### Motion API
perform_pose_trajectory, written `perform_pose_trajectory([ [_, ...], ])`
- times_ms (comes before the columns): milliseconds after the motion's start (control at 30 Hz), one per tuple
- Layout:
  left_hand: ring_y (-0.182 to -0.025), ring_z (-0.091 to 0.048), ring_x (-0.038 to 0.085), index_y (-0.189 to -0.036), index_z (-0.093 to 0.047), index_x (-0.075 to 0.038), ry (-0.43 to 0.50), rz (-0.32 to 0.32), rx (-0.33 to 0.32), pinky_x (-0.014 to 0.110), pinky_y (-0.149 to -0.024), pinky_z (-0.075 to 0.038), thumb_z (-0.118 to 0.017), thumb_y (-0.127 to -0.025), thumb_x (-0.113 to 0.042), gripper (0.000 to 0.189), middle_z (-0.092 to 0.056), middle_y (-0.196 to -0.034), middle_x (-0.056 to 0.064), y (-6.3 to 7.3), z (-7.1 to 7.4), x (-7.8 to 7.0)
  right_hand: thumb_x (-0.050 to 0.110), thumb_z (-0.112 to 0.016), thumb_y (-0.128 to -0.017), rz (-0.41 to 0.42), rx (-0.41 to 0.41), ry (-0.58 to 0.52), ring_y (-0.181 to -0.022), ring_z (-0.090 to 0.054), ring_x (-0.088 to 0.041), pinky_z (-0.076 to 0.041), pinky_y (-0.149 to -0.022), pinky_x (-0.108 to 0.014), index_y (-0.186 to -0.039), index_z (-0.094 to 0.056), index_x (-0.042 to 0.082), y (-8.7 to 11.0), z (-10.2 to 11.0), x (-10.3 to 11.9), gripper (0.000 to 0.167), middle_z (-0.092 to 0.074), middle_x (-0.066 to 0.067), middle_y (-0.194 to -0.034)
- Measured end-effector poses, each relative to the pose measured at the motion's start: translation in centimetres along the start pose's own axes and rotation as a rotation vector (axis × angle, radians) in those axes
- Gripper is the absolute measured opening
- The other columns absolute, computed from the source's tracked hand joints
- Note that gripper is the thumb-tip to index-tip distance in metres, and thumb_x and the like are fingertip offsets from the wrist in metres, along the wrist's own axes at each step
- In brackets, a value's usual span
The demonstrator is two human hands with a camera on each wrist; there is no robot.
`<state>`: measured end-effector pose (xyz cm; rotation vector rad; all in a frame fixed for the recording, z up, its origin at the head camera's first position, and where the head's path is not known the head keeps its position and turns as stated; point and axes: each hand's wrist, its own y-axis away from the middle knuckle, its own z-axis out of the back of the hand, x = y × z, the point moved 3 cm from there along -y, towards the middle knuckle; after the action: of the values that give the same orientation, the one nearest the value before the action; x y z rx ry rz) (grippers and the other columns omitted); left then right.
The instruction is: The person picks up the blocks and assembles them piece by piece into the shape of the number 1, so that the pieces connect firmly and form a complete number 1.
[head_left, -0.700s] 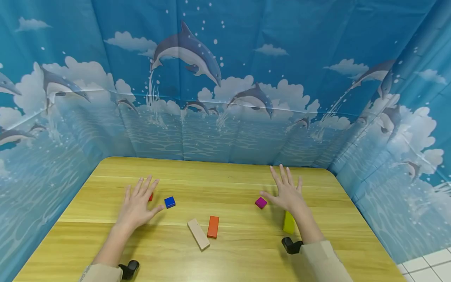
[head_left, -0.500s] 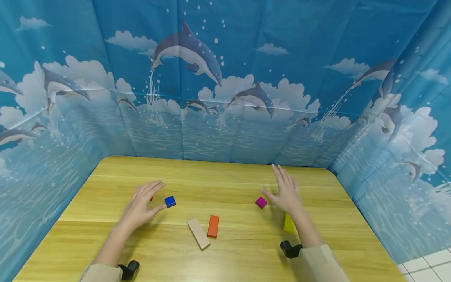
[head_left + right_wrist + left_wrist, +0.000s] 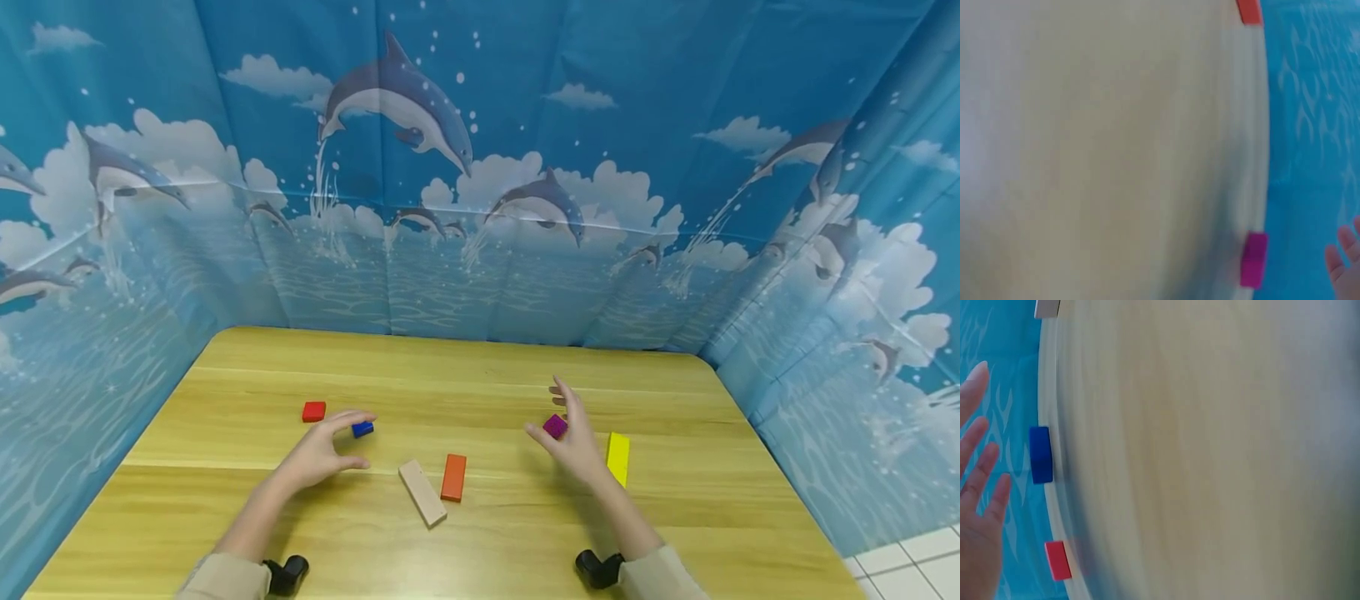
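Note:
My left hand [image 3: 322, 450] hovers over the table with its thumb and fingers apart, holding nothing. Its fingers partly cover a blue block [image 3: 363, 429] in the head view. A red block [image 3: 313, 412] lies just behind that hand. On the other side, my right hand [image 3: 576, 442] is also spread and without anything in it, its thumb and fingers on either side of a magenta block [image 3: 554, 426] in this view. In the left wrist view the fingers stay apart from the blue block [image 3: 1041, 455]; in the right wrist view, fingertips show beside the magenta block [image 3: 1254, 260].
Between the hands lie a plain wooden block [image 3: 422, 494] and an orange block [image 3: 453, 477]. Right of my right forearm is a yellow block [image 3: 618, 458]. Dolphin-printed curtains [image 3: 480, 208] enclose the wooden table [image 3: 480, 375] at the back and sides.
Both hands have moved inward, the left rightward and the right leftward, and have turned from palms down to more sideways. The red block and more of the yellow block have come into sight.

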<state>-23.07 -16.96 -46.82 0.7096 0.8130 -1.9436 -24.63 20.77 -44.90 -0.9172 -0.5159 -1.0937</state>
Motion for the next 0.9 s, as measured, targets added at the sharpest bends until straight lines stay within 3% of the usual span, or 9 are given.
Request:
perform_pose_trajectory([
  [200, -0.119, -0.044, 0.036, -0.123, -0.055, -0.003, 0.041, -0.014, 0.06, 0.051, -0.094, -0.037, -0.08, -0.067, -0.014, 0.063, -0.056, -0.124, 0.012, -0.5, -0.8, -0.1, 0.015, -0.072, -0.079, -0.027, 0.081, -0.061, -0.116, -0.038, -0.037, -0.033, -0.093, -0.056, -0.142, -0.023, 0.004, 1.0, -1.8, 2.5, 0.081, -0.039, -0.02, -0.13],
  [400, -0.107, -0.051, 0.029, -0.126, -0.052, -0.003, 0.111, -0.007, 0.121, 0.046, -0.089, -0.039, -0.079, -0.069, -0.016, 0.064, -0.059, -0.118, 0.011, -0.8, -1.7, 0.0, 0.009, -0.071, -0.079, -0.043, 0.171, -0.101, -0.115, -0.038, -0.042, -0.031, -0.09, -0.059, -0.141, -0.025, 0.001, 1.6, -3.1, 4.8, 0.078, -0.039, -0.021, -0.129],
  [633, -0.108, -0.051, 0.027, -0.125, -0.054, -0.006, 0.155, -0.008, 0.164, 0.044, -0.089, -0.039, -0.079, -0.069, -0.016, 0.062, -0.059, -0.118, 0.007, -1.1, -2.7, 0.2, 0.024, -0.073, -0.078, -0.015, 0.243, -0.071, -0.113, -0.042, -0.03, -0.034, -0.094, -0.05, -0.142, -0.026, 0.005, 1.9, -6.0, 1.1, 0.082, -0.042, -0.016, -0.127],
  [900, -0.105, -0.051, 0.026, -0.124, -0.053, -0.004, 0.185, -0.022, 0.2, 0.037, -0.086, -0.04, -0.08, -0.068, -0.017, 0.063, -0.059, -0.116, 0.009, -1.2, -3.7, 0.4, 0.024, -0.074, -0.077, 0.012, 0.308, -0.09, -0.111, -0.045, -0.027, -0.034, -0.097, -0.047, -0.139, -0.029, 0.001, 2.8, -7.6, 1.4, 0.081, -0.045, -0.015, -0.123],
])
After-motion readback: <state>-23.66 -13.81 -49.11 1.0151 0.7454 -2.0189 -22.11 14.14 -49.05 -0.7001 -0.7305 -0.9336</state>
